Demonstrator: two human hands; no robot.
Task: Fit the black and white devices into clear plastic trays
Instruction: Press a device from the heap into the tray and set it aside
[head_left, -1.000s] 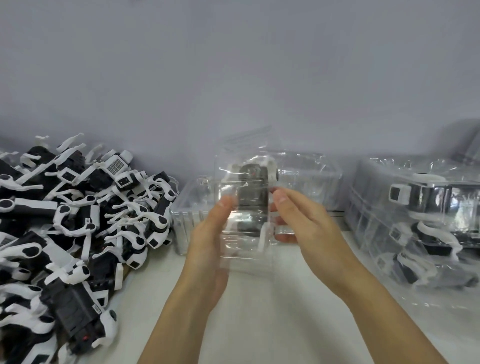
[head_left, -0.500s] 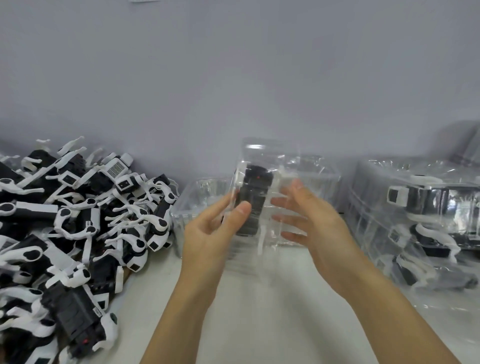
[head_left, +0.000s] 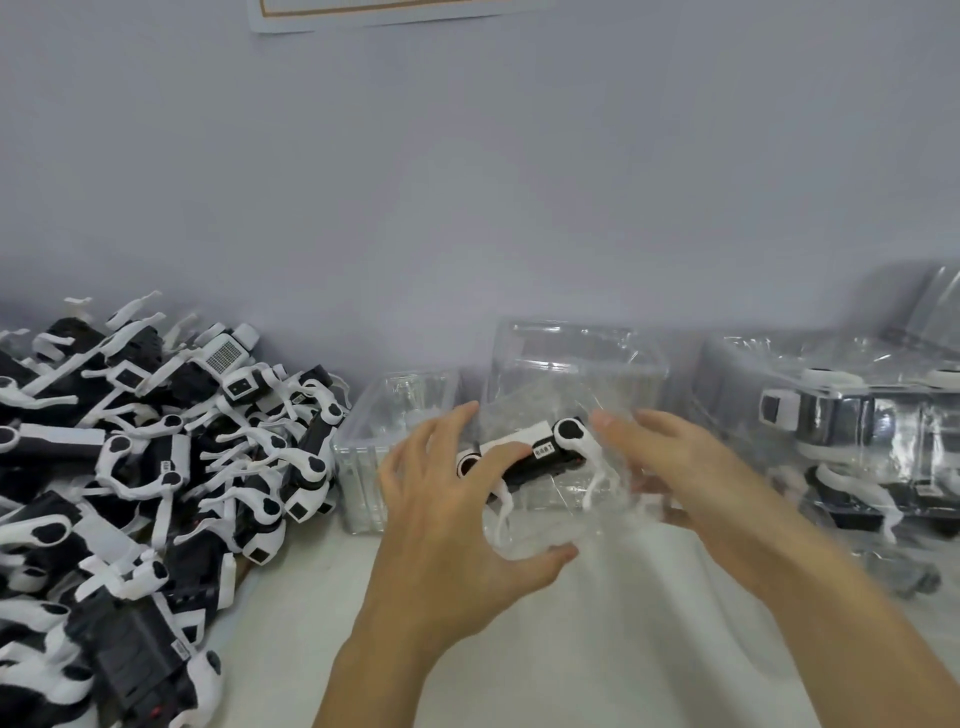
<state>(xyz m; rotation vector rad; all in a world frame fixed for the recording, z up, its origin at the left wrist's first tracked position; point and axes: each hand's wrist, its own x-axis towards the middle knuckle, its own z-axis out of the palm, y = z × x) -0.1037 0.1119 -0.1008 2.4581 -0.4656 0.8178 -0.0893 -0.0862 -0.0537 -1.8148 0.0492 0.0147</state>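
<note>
Hands at centre, both on one clear plastic tray (head_left: 550, 499) held just above the white worktop (head_left: 597, 649). My left hand (head_left: 447, 525) sits at the tray's 9 o'clock side: thumb hooked under the near edge, index finger laid over the black and white device (head_left: 535, 452) inside, the other fingers (head_left: 447, 431) spread upward, so that hand is grasping tray and device together. My right hand (head_left: 696, 467) is at the tray's 3 o'clock side, blurred; its fingers reach over the top of the plastic and one shows beneath, so it seems to pinch the tray's edge, though I cannot tell how firmly. Device lies slantwise in the tray, black body with a white bar and a small label, round black-and-white ends, thin white hooks hanging down. Behind the tray, at 12 o'clock, a stack of empty clear trays (head_left: 576, 358) stands against the grey wall (head_left: 467, 182), with a lower stack of trays (head_left: 374, 447) just beside it at 10 o'clock. Far out at 9 o'clock, a large heap of loose devices (head_left: 145, 467) covers the worktop's edge. At 3 o'clock, filled trays (head_left: 852, 436) sit piled, devices visible through the plastic. Paper sheet (head_left: 395, 13) on the wall at 12 o'clock, cut off by the frame.
</note>
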